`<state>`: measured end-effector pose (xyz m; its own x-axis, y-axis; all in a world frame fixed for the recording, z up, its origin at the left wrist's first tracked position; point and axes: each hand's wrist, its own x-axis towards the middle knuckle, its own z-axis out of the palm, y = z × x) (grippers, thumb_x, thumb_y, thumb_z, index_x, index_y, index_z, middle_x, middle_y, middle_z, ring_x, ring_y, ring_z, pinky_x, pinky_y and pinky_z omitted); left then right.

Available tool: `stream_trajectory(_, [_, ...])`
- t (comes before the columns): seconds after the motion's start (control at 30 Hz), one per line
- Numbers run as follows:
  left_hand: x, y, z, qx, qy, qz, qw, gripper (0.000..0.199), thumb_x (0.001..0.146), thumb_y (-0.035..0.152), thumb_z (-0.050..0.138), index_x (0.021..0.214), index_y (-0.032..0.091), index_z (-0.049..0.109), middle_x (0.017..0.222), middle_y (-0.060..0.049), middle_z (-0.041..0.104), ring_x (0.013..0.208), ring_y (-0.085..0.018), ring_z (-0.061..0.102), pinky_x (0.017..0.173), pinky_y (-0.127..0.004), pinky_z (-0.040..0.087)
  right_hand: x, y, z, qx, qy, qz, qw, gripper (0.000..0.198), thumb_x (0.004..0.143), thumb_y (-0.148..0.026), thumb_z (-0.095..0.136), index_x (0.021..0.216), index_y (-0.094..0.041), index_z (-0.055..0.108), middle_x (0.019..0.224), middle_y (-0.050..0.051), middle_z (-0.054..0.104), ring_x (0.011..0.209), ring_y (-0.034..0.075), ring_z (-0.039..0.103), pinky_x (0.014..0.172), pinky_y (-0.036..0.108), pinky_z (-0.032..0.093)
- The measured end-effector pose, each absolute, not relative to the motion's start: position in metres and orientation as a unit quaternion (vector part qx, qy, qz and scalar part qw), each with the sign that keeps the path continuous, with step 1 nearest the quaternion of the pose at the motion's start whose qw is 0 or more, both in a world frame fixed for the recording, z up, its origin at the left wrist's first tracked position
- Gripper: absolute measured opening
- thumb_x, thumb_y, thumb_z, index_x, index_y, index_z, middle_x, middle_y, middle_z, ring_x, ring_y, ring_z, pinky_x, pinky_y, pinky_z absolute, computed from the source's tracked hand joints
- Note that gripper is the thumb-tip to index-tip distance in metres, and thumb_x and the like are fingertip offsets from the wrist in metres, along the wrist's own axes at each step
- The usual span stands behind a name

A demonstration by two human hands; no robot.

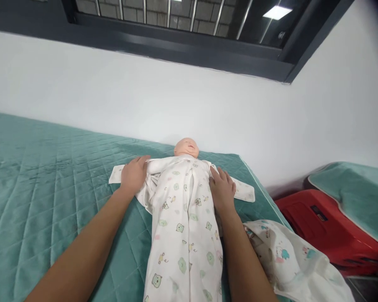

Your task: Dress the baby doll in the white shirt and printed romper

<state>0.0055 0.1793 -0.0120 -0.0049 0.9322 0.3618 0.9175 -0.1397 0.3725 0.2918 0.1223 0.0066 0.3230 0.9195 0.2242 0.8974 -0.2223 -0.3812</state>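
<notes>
A baby doll (pixel 186 147) lies on its back on the green quilted bed (pixel 44 176), dressed in a white printed sleepsuit (pixel 184 226) with its sleeves spread to both sides. My left hand (pixel 133 175) rests flat on the left sleeve near the doll's shoulder, fingers together. My right hand (pixel 222 191) presses on the suit's right side by the other sleeve. Neither hand grips the cloth visibly.
A second white printed cloth (pixel 290 256) lies crumpled at the bed's right edge. A red plastic object (pixel 321 222) sits on the floor to the right, partly under a green cover (pixel 353 188). A white wall and dark window frame stand behind the bed.
</notes>
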Motion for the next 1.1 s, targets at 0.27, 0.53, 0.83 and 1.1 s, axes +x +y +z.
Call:
stream_trajectory(0.27, [0.011,0.178,-0.016,0.769,0.565,0.297,-0.029,0.044,0.089,0.011,0.041,0.124,0.027,0.063,0.127,-0.005,0.060,0.115,-0.024,0.054,0.096,-0.037,0.043,0.294,0.129,0.008,-0.709,-0.647,-0.070,0.271,0.045,0.096,-0.024,0.034,0.135,-0.026,0.055,0.150,0.008,0.042,0.139,0.026,0.033,0.112,0.045,0.031])
stream_trajectory(0.53, [0.015,0.171,-0.010,0.751,0.608,0.254,-0.029,0.041,0.094,0.020,0.038,0.129,0.026,0.059,0.124,-0.008,0.063,0.113,-0.027,0.055,0.093,-0.042,0.042,0.286,0.139,0.024,-0.777,-0.615,0.001,0.137,0.046,0.098,-0.030,0.029,0.141,-0.032,0.045,0.153,0.005,0.040,0.140,0.032,0.031,0.110,0.064,0.023])
stream_trajectory(0.83, [0.012,0.170,-0.008,0.747,0.621,0.233,-0.032,0.041,0.096,0.024,0.035,0.131,0.029,0.057,0.122,-0.007,0.065,0.111,-0.028,0.057,0.090,-0.043,0.043,0.327,0.160,0.039,-0.749,-0.661,-0.036,0.019,0.039,0.095,-0.019,0.034,0.124,-0.025,0.060,0.115,0.014,0.067,0.108,0.029,0.060,0.096,0.050,0.037])
stream_trajectory(1.1, [0.010,0.173,-0.007,0.750,0.617,0.238,-0.008,0.040,0.095,0.025,0.036,0.129,0.029,0.059,0.119,-0.007,0.066,0.109,-0.028,0.057,0.089,-0.042,0.043,0.364,0.164,0.049,-0.791,-0.601,-0.046,0.102,0.040,0.089,-0.016,0.036,0.116,-0.019,0.066,0.123,0.012,0.066,0.109,0.027,0.062,0.090,0.038,0.046])
